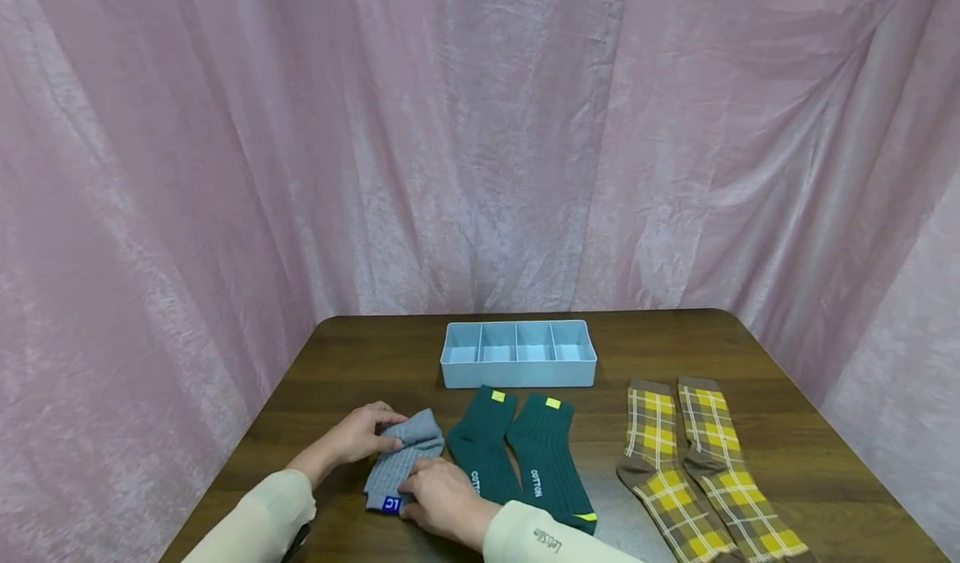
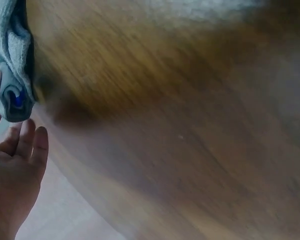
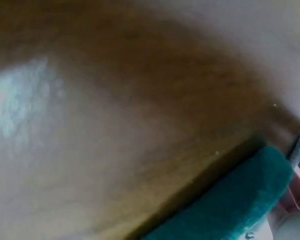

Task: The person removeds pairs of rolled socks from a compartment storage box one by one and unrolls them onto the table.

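A grey ribbed pair of socks (image 1: 405, 460), folded over at its far end, lies at the front left of the table. Its cuff shows a blue label with white letters. My left hand (image 1: 362, 435) holds the folded end from the left, thumb and fingers at its edge. In the left wrist view, grey fabric (image 2: 14, 82) curls into a roll between the thumb and fingers of that hand (image 2: 17, 165). From the right, my right hand (image 1: 447, 496) holds the cuff end beside the label, its bent fingers covering part of the fabric.
Two dark green socks (image 1: 553, 455) lie just right of the grey pair, my right forearm crossing their lower ends. Further right are two yellow-and-brown plaid socks (image 1: 654, 430). A light blue box (image 1: 517, 375) with several compartments stands behind, on the wooden table (image 1: 352, 355).
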Demonstrator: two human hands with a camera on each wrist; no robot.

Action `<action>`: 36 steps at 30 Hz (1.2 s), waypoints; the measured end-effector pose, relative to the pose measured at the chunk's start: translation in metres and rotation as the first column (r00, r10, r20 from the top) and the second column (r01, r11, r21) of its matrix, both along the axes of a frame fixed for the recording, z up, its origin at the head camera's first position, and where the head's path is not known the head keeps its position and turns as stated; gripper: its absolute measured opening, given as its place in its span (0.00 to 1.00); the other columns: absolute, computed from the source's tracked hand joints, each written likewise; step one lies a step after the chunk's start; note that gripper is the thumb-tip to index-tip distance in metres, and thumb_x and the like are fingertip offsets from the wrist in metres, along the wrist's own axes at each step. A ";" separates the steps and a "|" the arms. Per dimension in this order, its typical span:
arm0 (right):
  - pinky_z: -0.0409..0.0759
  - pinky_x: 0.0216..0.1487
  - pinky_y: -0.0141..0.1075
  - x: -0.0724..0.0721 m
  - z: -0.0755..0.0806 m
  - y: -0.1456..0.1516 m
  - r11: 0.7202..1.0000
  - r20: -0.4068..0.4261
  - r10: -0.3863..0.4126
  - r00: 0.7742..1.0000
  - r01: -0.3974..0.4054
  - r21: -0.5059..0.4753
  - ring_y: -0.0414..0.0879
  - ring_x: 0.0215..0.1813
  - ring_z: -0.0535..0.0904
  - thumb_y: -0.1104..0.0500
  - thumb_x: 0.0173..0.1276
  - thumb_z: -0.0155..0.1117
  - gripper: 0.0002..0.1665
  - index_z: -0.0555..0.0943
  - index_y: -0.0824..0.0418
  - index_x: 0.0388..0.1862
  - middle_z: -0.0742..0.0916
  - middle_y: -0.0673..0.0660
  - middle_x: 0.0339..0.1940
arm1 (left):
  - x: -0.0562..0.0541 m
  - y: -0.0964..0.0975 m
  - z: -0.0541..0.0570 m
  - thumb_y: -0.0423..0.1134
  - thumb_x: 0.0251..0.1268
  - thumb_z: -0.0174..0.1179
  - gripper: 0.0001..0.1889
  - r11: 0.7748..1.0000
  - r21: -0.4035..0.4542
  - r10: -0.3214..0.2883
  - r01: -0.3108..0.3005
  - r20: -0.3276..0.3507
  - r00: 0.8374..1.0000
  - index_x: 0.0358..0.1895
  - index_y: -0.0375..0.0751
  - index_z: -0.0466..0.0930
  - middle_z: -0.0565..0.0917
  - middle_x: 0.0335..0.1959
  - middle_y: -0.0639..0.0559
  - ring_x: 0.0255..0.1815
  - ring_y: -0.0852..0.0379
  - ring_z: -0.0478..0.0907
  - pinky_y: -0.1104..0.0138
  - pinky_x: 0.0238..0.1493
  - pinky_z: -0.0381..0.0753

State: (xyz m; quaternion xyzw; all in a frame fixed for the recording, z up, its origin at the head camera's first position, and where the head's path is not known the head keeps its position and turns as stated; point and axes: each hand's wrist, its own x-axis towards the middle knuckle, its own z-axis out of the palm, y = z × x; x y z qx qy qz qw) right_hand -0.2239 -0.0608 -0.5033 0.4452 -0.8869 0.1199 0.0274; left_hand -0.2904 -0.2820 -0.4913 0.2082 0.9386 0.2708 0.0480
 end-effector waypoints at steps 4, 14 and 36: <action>0.75 0.48 0.28 0.000 0.001 0.000 1.000 -0.004 0.005 1.000 -0.005 0.002 0.34 0.48 0.77 0.45 0.65 0.70 0.17 0.88 0.49 0.51 0.84 0.43 0.45 | -0.004 0.003 0.000 0.38 0.64 0.67 0.15 1.000 -0.014 -0.001 0.000 -0.033 0.999 0.53 0.41 0.85 0.79 0.44 0.56 0.47 0.52 0.74 0.55 0.48 0.74; 0.74 0.50 0.26 -0.001 0.000 0.003 1.000 -0.026 0.029 0.999 -0.029 0.009 0.33 0.47 0.77 0.44 0.67 0.68 0.17 0.88 0.49 0.50 0.84 0.43 0.43 | -0.013 0.007 -0.002 0.32 0.65 0.65 0.10 0.998 0.064 0.011 -0.007 -0.049 0.999 0.47 0.46 0.84 0.84 0.44 0.55 0.48 0.52 0.79 0.53 0.49 0.77; 0.73 0.48 0.24 -0.002 0.000 0.003 0.999 -0.063 0.051 0.997 -0.052 -0.014 0.31 0.45 0.77 0.49 0.70 0.66 0.13 0.89 0.49 0.49 0.84 0.41 0.40 | -0.033 0.012 0.004 0.33 0.69 0.61 0.08 0.981 0.108 0.153 -0.158 0.052 0.987 0.48 0.38 0.78 0.80 0.46 0.47 0.47 0.48 0.76 0.52 0.49 0.75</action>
